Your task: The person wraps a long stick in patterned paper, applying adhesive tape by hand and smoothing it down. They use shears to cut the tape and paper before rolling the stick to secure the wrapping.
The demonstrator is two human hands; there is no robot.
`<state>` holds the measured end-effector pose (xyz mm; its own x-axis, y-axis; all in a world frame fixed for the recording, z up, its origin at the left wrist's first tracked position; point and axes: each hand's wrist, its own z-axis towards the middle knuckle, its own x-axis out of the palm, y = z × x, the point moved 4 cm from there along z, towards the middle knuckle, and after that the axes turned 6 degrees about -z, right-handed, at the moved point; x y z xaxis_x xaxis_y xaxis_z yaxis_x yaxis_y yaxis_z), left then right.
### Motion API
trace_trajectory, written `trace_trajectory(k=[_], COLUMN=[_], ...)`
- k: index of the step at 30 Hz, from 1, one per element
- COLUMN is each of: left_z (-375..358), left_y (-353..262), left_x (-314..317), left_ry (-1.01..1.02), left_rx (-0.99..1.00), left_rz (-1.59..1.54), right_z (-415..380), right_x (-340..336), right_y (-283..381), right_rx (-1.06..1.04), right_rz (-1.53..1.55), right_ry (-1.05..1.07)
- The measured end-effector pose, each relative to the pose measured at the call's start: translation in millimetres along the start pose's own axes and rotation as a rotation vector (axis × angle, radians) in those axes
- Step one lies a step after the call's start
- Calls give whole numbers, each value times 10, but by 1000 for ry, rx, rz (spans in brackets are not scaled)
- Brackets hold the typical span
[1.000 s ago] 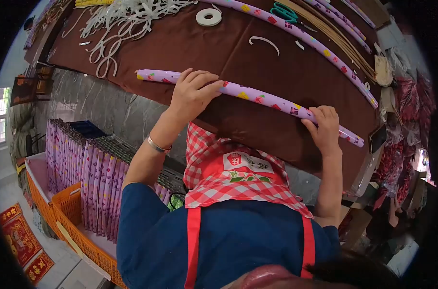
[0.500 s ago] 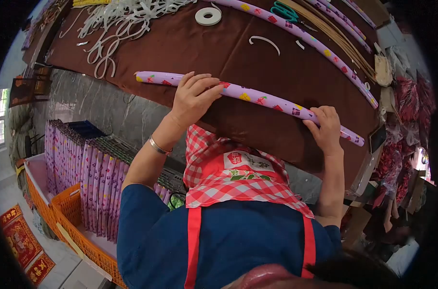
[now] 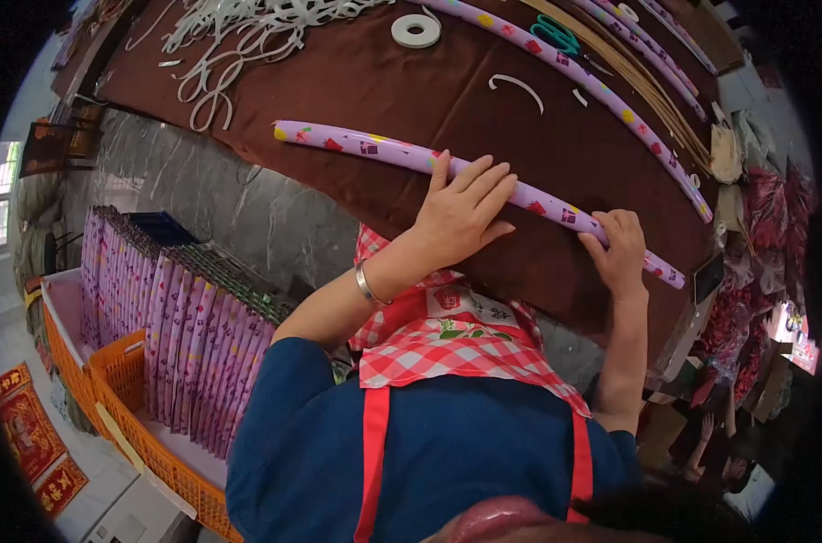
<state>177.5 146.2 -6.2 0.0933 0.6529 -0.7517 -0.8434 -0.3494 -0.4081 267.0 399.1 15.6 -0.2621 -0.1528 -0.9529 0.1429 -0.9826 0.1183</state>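
A long lilac roll with a colourful print [image 3: 356, 147] lies slantwise near the front edge of the brown cloth-covered table [image 3: 338, 81]. My left hand [image 3: 465, 204] rests across its middle, fingers stretched out and laid on top of it, a silver bangle at the wrist. Near the roll's right end, my right hand [image 3: 617, 246] is wrapped round it, fingers over the top and thumb on the near side. A short length of the roll sticks out past that hand.
Farther back lie another lilac roll [image 3: 601, 89], green-handled scissors [image 3: 554, 34], a white tape ring [image 3: 416, 31], loose white strips [image 3: 239, 41] and thin sticks [image 3: 646, 77]. An orange crate [image 3: 121, 366] of lilac pieces stands at lower left. At lower right, another person's hand [image 3: 707, 425] shows.
My left hand has slid right along the roll toward its middle, and its fingers have flattened. My right hand has stayed near the right end. The view has shifted slightly.
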Motion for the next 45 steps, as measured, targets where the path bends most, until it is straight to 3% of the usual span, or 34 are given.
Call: trace_trajectory(k=[3,7,18,21,27,34,45], left_z=[-17,-175,-686,-643,-486,-648,-643], left_y=[138,421,1413,1336,874,1135,1048], left_x=[-53,-312,-1179,-1170,-968,-1058,-1026], left_ry=[-44,-36,-58,-61,-119,-183,-112], left_rx=[-127,-146,-374,-382,-227,-119,-172], left_rz=[15,116,569,638,475,360,406], right_z=[-6,-7,8,-1,-9,-8,4], right_x=[-10,-11,-9,-5,1,-10,-7], right_y=[-3,-3,-13,-15,-32,-24,-27], right_rx=[-5,-7,2,1,-4,3,3], right_rz=[9,16,3,8,7,12,3], right_ry=[-13,-19,7,7,14,-11,6])
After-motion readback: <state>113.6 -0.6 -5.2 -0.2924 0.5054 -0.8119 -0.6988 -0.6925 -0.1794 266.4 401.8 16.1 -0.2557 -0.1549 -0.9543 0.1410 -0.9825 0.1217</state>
